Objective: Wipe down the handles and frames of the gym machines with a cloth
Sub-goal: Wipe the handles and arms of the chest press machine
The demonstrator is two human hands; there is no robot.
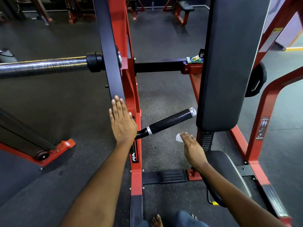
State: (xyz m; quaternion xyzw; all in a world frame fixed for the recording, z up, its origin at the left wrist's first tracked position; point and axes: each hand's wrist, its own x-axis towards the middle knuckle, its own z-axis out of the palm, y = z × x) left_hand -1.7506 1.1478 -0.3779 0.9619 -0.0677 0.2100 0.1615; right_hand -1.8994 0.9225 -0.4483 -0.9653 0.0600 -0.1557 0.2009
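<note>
**Hands at the Press Machine Frame**

Bare toes (pixel 156 219) and blue trouser fabric show at the bottom edge, above the dark rubber floor (pixel 65 185). Left hand (pixel 122 122) lies flat, fingers straight and together, pressed against the black lever arm (pixel 111 63) beside the red frame upright (pixel 135 125). Right hand (pixel 193 149) is extended with straight fingers; a small white cloth (pixel 178 138) shows under the fingertips, though the exact grip cannot be determined. This hand is positioned below the black grip handle (pixel 170 121) and just beside the padded backrest (pixel 229 63). A wipes packet (pixel 194 59) rests on the black crossbar (pixel 159 66). A steel weight sleeve (pixel 42 67) projects left.
</note>
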